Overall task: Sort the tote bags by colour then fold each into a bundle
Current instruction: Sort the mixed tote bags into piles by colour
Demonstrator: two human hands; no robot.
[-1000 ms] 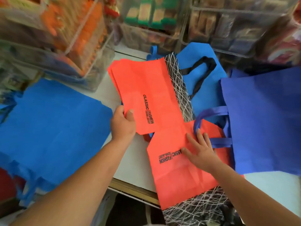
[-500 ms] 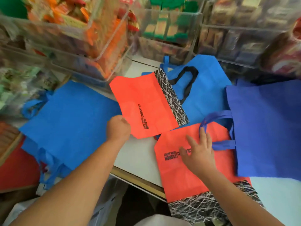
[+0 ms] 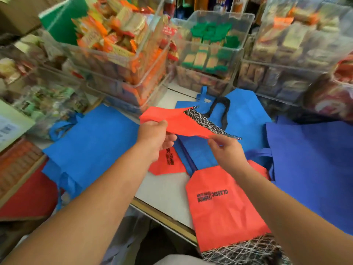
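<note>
Left hand (image 3: 154, 138) grips and right hand (image 3: 227, 153) pinches the orange tote bag (image 3: 183, 121), held up mid-table over the blue bags (image 3: 246, 119) — that thin pinch may slip, dropping it among the wrong colour.

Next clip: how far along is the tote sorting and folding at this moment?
Done: nothing finished shows; no folded bundle is visible. A light blue bag and a dark blue bag lie flat. In hand: the left hand grips a raised orange bag while the right hand pinches its near edge. Left: a second orange bag lies flat at the table edge, and every bag needs bundling.
</note>
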